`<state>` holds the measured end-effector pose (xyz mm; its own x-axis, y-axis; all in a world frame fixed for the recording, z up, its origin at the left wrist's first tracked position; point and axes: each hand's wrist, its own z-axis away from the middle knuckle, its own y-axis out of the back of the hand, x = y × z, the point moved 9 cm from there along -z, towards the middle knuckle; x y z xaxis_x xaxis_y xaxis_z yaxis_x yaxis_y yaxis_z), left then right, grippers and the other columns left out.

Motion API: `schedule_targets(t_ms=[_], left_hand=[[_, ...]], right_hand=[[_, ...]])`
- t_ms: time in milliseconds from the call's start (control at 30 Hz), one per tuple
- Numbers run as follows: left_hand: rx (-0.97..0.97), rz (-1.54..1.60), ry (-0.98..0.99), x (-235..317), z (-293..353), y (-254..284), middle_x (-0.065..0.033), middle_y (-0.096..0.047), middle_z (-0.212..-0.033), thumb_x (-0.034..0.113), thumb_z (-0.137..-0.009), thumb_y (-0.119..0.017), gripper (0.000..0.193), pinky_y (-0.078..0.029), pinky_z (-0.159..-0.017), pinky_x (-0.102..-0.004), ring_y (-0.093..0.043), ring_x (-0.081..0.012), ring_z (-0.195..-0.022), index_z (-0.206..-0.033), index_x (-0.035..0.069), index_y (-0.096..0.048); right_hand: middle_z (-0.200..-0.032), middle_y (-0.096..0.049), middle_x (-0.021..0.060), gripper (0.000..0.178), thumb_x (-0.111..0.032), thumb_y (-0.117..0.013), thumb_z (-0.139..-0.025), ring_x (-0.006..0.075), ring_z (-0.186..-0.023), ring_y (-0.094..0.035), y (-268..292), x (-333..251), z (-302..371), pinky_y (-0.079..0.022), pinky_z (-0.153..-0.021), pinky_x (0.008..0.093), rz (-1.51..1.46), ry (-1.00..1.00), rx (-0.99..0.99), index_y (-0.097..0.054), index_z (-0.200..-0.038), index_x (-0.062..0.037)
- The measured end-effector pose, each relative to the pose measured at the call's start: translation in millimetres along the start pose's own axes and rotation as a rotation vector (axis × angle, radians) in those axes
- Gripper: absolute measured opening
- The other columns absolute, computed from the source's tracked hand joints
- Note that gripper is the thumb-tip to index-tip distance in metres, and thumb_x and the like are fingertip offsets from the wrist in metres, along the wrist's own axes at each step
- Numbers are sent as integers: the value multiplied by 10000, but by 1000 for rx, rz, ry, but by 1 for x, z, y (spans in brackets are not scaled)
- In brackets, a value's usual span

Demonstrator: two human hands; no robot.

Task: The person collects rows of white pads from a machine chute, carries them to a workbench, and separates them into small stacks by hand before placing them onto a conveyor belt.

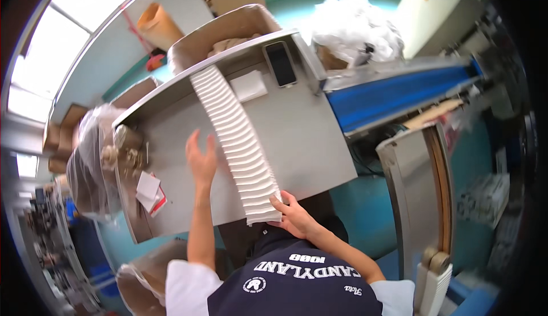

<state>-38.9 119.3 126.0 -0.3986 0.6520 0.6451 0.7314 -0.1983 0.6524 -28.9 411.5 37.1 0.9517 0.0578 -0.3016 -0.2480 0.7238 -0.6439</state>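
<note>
A long row of overlapping thin white packets (234,136) runs over the grey metal table (314,145), from the back edge to the front edge near my body. What the packets are exactly, I cannot make out. My right hand (294,218) grips the near end of this row, thumb on its side and the other fingers partly hidden at the end. To the left of the row, my left hand (202,159) hovers over the table with fingers apart, holding nothing. A small white stack of paper (249,85) lies just right of the row's far end.
A phone (280,64) lies at the table's back right. White and red cards (150,193) and brownish rolls (123,157) sit at the left edge. A blue conveyor belt (399,94) adjoins on the right. Behind stands a large cardboard box (188,48).
</note>
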Motion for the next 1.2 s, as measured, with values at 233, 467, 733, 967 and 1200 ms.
schedule_targets(t_ms=[233, 467, 733, 967, 1200], left_hand=[[-103, -297, -164, 4, -170, -87, -126, -560, -1258, 611, -812, -622, 712, -331, -997, -474, -458, -301, -1231, -1259, 62, -548], [-401, -579, 75, -8, -185, -105, -130, -518, -1298, 729, -706, -611, 814, -274, -1005, -484, -411, -301, -1262, -1202, 84, -592], [-96, -760, 371, -58, -62, 1, -203, -605, -1227, 704, -751, -578, 830, -137, -1095, -615, -421, -343, -1311, -1151, -22, -600], [-45, -579, 950, -110, 86, 116, -267, -569, -1252, 790, -781, -494, 965, -159, -1086, -648, -515, -395, -1219, -1250, -53, -509], [225, -626, 551, -74, 100, 121, -224, -525, -1292, 692, -857, -511, 792, -410, -969, -521, -510, -382, -1205, -1374, 93, -470]], right_hand=[[-1417, -331, 197, 952, -370, -712, -874, 294, -1274, -447, -18, -11, -1, -458, -1001, 485, 21, -48, 21, -61, -1479, -27], [-1379, -404, 192, 883, -326, -694, -897, 282, -1245, -475, -10, -43, -14, -466, -975, 459, 161, -9, 29, -110, -1478, -7], [-1124, -621, 176, 751, -441, -746, -807, 262, -986, -633, 57, -188, 20, -512, -829, 367, 1001, 240, 323, -462, -1319, 28], [-937, -678, 104, 479, -396, -666, -895, 154, -877, -613, 67, -261, -5, -488, -764, 297, 1117, 613, 406, -610, -1075, 45], [-904, -648, 19, 360, -347, -586, -969, 66, -813, -540, 87, -255, -8, -443, -732, 236, 723, 602, 317, -641, -1041, 2]])
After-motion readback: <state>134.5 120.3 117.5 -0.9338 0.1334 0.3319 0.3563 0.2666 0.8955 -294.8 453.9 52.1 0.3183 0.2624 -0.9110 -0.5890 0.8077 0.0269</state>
